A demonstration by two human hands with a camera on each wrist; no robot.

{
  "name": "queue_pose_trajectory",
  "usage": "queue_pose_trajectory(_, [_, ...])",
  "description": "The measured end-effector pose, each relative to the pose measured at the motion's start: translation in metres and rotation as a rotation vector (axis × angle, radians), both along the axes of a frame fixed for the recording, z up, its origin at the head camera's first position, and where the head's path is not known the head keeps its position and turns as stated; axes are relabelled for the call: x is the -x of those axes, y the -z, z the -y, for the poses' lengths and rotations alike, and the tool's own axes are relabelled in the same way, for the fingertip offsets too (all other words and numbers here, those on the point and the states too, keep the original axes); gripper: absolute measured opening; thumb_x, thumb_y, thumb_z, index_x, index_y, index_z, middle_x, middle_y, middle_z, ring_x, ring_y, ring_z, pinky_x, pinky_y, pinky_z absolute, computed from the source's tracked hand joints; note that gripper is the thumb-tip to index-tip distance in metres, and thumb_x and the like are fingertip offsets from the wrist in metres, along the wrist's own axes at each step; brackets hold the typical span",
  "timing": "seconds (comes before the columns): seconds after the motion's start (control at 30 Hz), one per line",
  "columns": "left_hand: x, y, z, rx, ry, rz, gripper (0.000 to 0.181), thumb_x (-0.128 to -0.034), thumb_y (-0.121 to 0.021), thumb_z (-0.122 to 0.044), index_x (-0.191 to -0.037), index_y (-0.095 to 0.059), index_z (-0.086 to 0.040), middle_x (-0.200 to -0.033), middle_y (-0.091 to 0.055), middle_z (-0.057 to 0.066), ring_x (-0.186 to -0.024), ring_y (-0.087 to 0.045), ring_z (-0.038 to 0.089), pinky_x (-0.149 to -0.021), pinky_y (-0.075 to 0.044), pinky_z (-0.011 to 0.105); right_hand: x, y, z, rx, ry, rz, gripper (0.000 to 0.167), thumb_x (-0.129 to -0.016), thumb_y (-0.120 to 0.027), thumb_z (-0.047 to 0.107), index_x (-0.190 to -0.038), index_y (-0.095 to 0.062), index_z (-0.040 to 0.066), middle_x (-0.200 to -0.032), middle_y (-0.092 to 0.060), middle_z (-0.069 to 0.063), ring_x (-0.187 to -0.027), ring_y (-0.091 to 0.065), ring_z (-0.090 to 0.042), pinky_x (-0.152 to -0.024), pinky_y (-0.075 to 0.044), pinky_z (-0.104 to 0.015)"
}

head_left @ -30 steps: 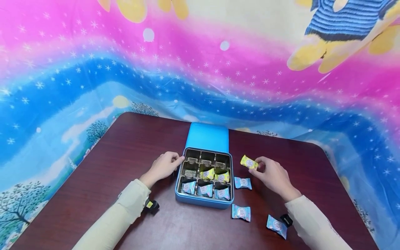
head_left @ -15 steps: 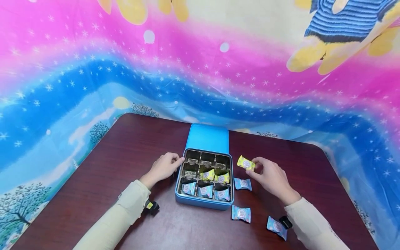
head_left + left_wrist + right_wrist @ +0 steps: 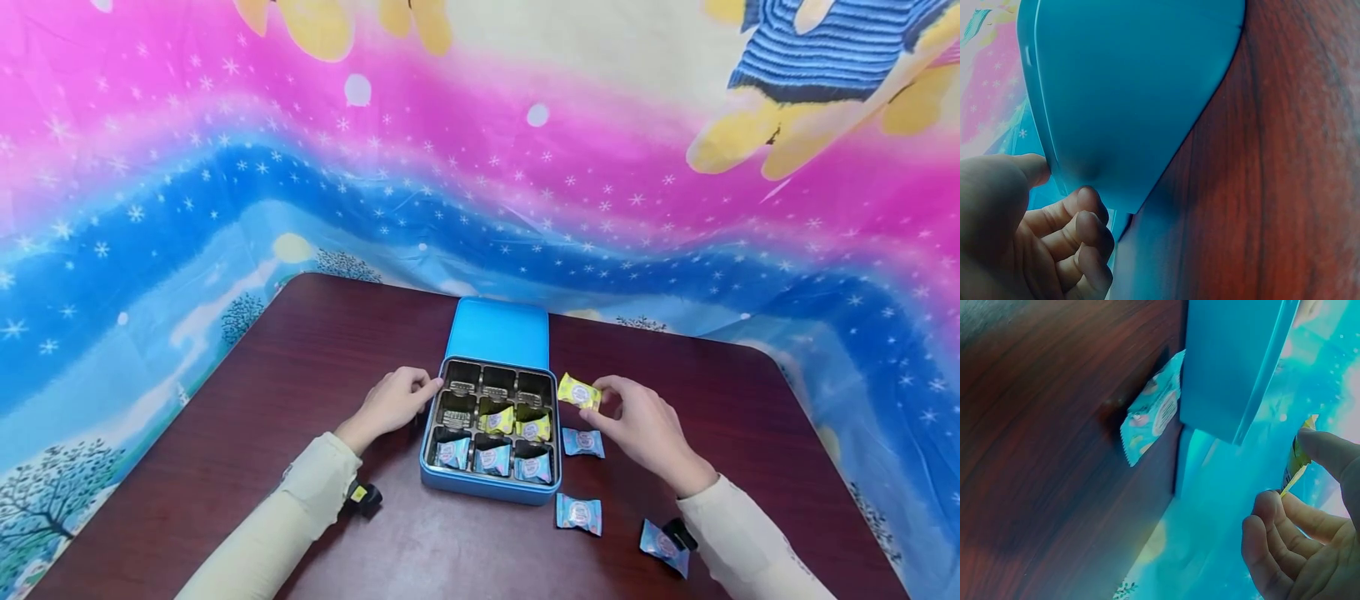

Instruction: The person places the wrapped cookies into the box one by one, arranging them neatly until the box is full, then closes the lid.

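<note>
My right hand (image 3: 645, 421) pinches a yellow wrapped candy (image 3: 580, 392) between thumb and fingertips, just off the right rim of a blue tin box (image 3: 487, 485). In the right wrist view that candy (image 3: 1297, 459) appears edge-on. The box's lid (image 3: 501, 329) lies back. Inside, blue candies (image 3: 492, 458) fill the front row, and two yellow candies (image 3: 534, 427) sit in the middle and right cells of the second row. My left hand (image 3: 392, 402) holds the box's left side near the back; in the left wrist view the thumb meets the rim and curled fingers (image 3: 1094, 231) touch the wall.
Three blue candies lie on the dark table (image 3: 360, 325) right of the box: one beside it (image 3: 583, 442), one nearer the front (image 3: 579, 513), and another (image 3: 663, 546) partly under the right wrist camera (image 3: 681, 533). A patterned cloth (image 3: 480, 192) hangs behind the table.
My right hand has moved left with the yellow candy, bringing it from over the table to the box's right rim. The left hand stays at the box's side.
</note>
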State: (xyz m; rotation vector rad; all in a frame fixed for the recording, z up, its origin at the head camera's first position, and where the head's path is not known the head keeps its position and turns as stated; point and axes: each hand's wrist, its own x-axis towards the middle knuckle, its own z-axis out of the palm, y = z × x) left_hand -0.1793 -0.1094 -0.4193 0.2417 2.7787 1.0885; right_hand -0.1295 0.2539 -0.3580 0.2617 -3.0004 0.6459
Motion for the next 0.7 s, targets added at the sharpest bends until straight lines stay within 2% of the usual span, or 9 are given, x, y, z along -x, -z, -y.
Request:
queue_pose_trajectory(0.23, [0.000, 0.001, 0.001, 0.002, 0.003, 0.004, 0.040, -0.1025, -0.055, -0.045, -0.077, -0.065, -0.016, -0.066, -0.066, 0.005, -0.053, -0.054, 0.015, -0.055, -0.040, 0.032, -0.003, -0.002, 0.010, 0.000, -0.021, 0.002, 0.044, -0.087, -0.080, 0.034, -0.123, -0.066, 0.011, -0.100, -0.069, -0.006, -0.066, -0.053, -0.010, -0.049, -0.040, -0.030])
queue_pose_trajectory(0.7, [0.001, 0.003, -0.001, -0.001, 0.003, 0.002, 0.040, -0.1028, -0.054, -0.046, -0.076, -0.064, -0.017, -0.065, -0.064, 0.003, -0.054, -0.054, 0.015, -0.056, -0.040, 0.032, -0.007, 0.001, 0.025, 0.006, -0.041, 0.024, 0.046, -0.086, -0.080, 0.037, -0.123, -0.067, 0.013, -0.101, -0.070, -0.006, -0.066, -0.053, -0.009, -0.049, -0.041, -0.030])
